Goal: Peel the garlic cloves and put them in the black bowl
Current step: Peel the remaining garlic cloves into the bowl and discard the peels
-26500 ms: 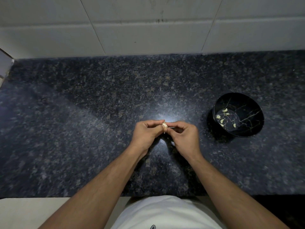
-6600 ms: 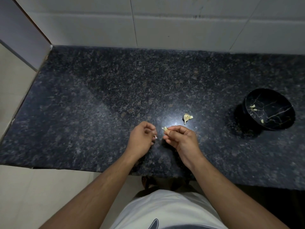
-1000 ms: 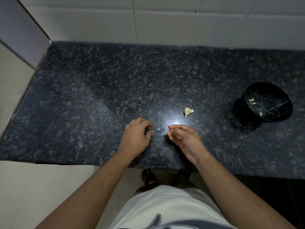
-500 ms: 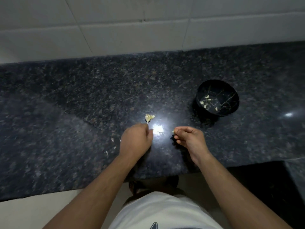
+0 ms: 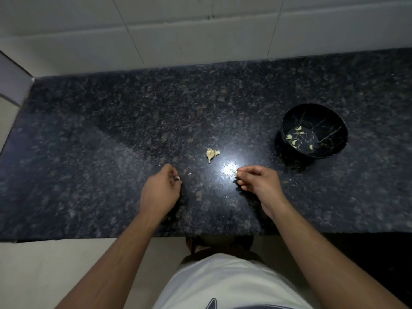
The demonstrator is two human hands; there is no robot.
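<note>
On the dark granite counter [image 5: 111, 141] lies a small cluster of unpeeled garlic [image 5: 211, 153], just beyond my hands. My right hand [image 5: 258, 184] pinches a small pale garlic clove [image 5: 238, 174] between thumb and fingertips. My left hand [image 5: 160, 192] is curled, with a pale scrap of garlic skin [image 5: 177, 178] at its fingertips. The black bowl [image 5: 334, 121] stands to the right and holds several peeled cloves [image 5: 294, 141].
A white tiled wall [image 5: 200, 34] runs behind the counter. The counter's front edge [image 5: 89, 238] lies close to my body, with pale floor below it. Tiny bits of skin [image 5: 189, 174] lie between my hands.
My hands have moved apart, and the view has swung left so the bowl now sits farther right. The garlic cluster on the counter has stayed where it was.
</note>
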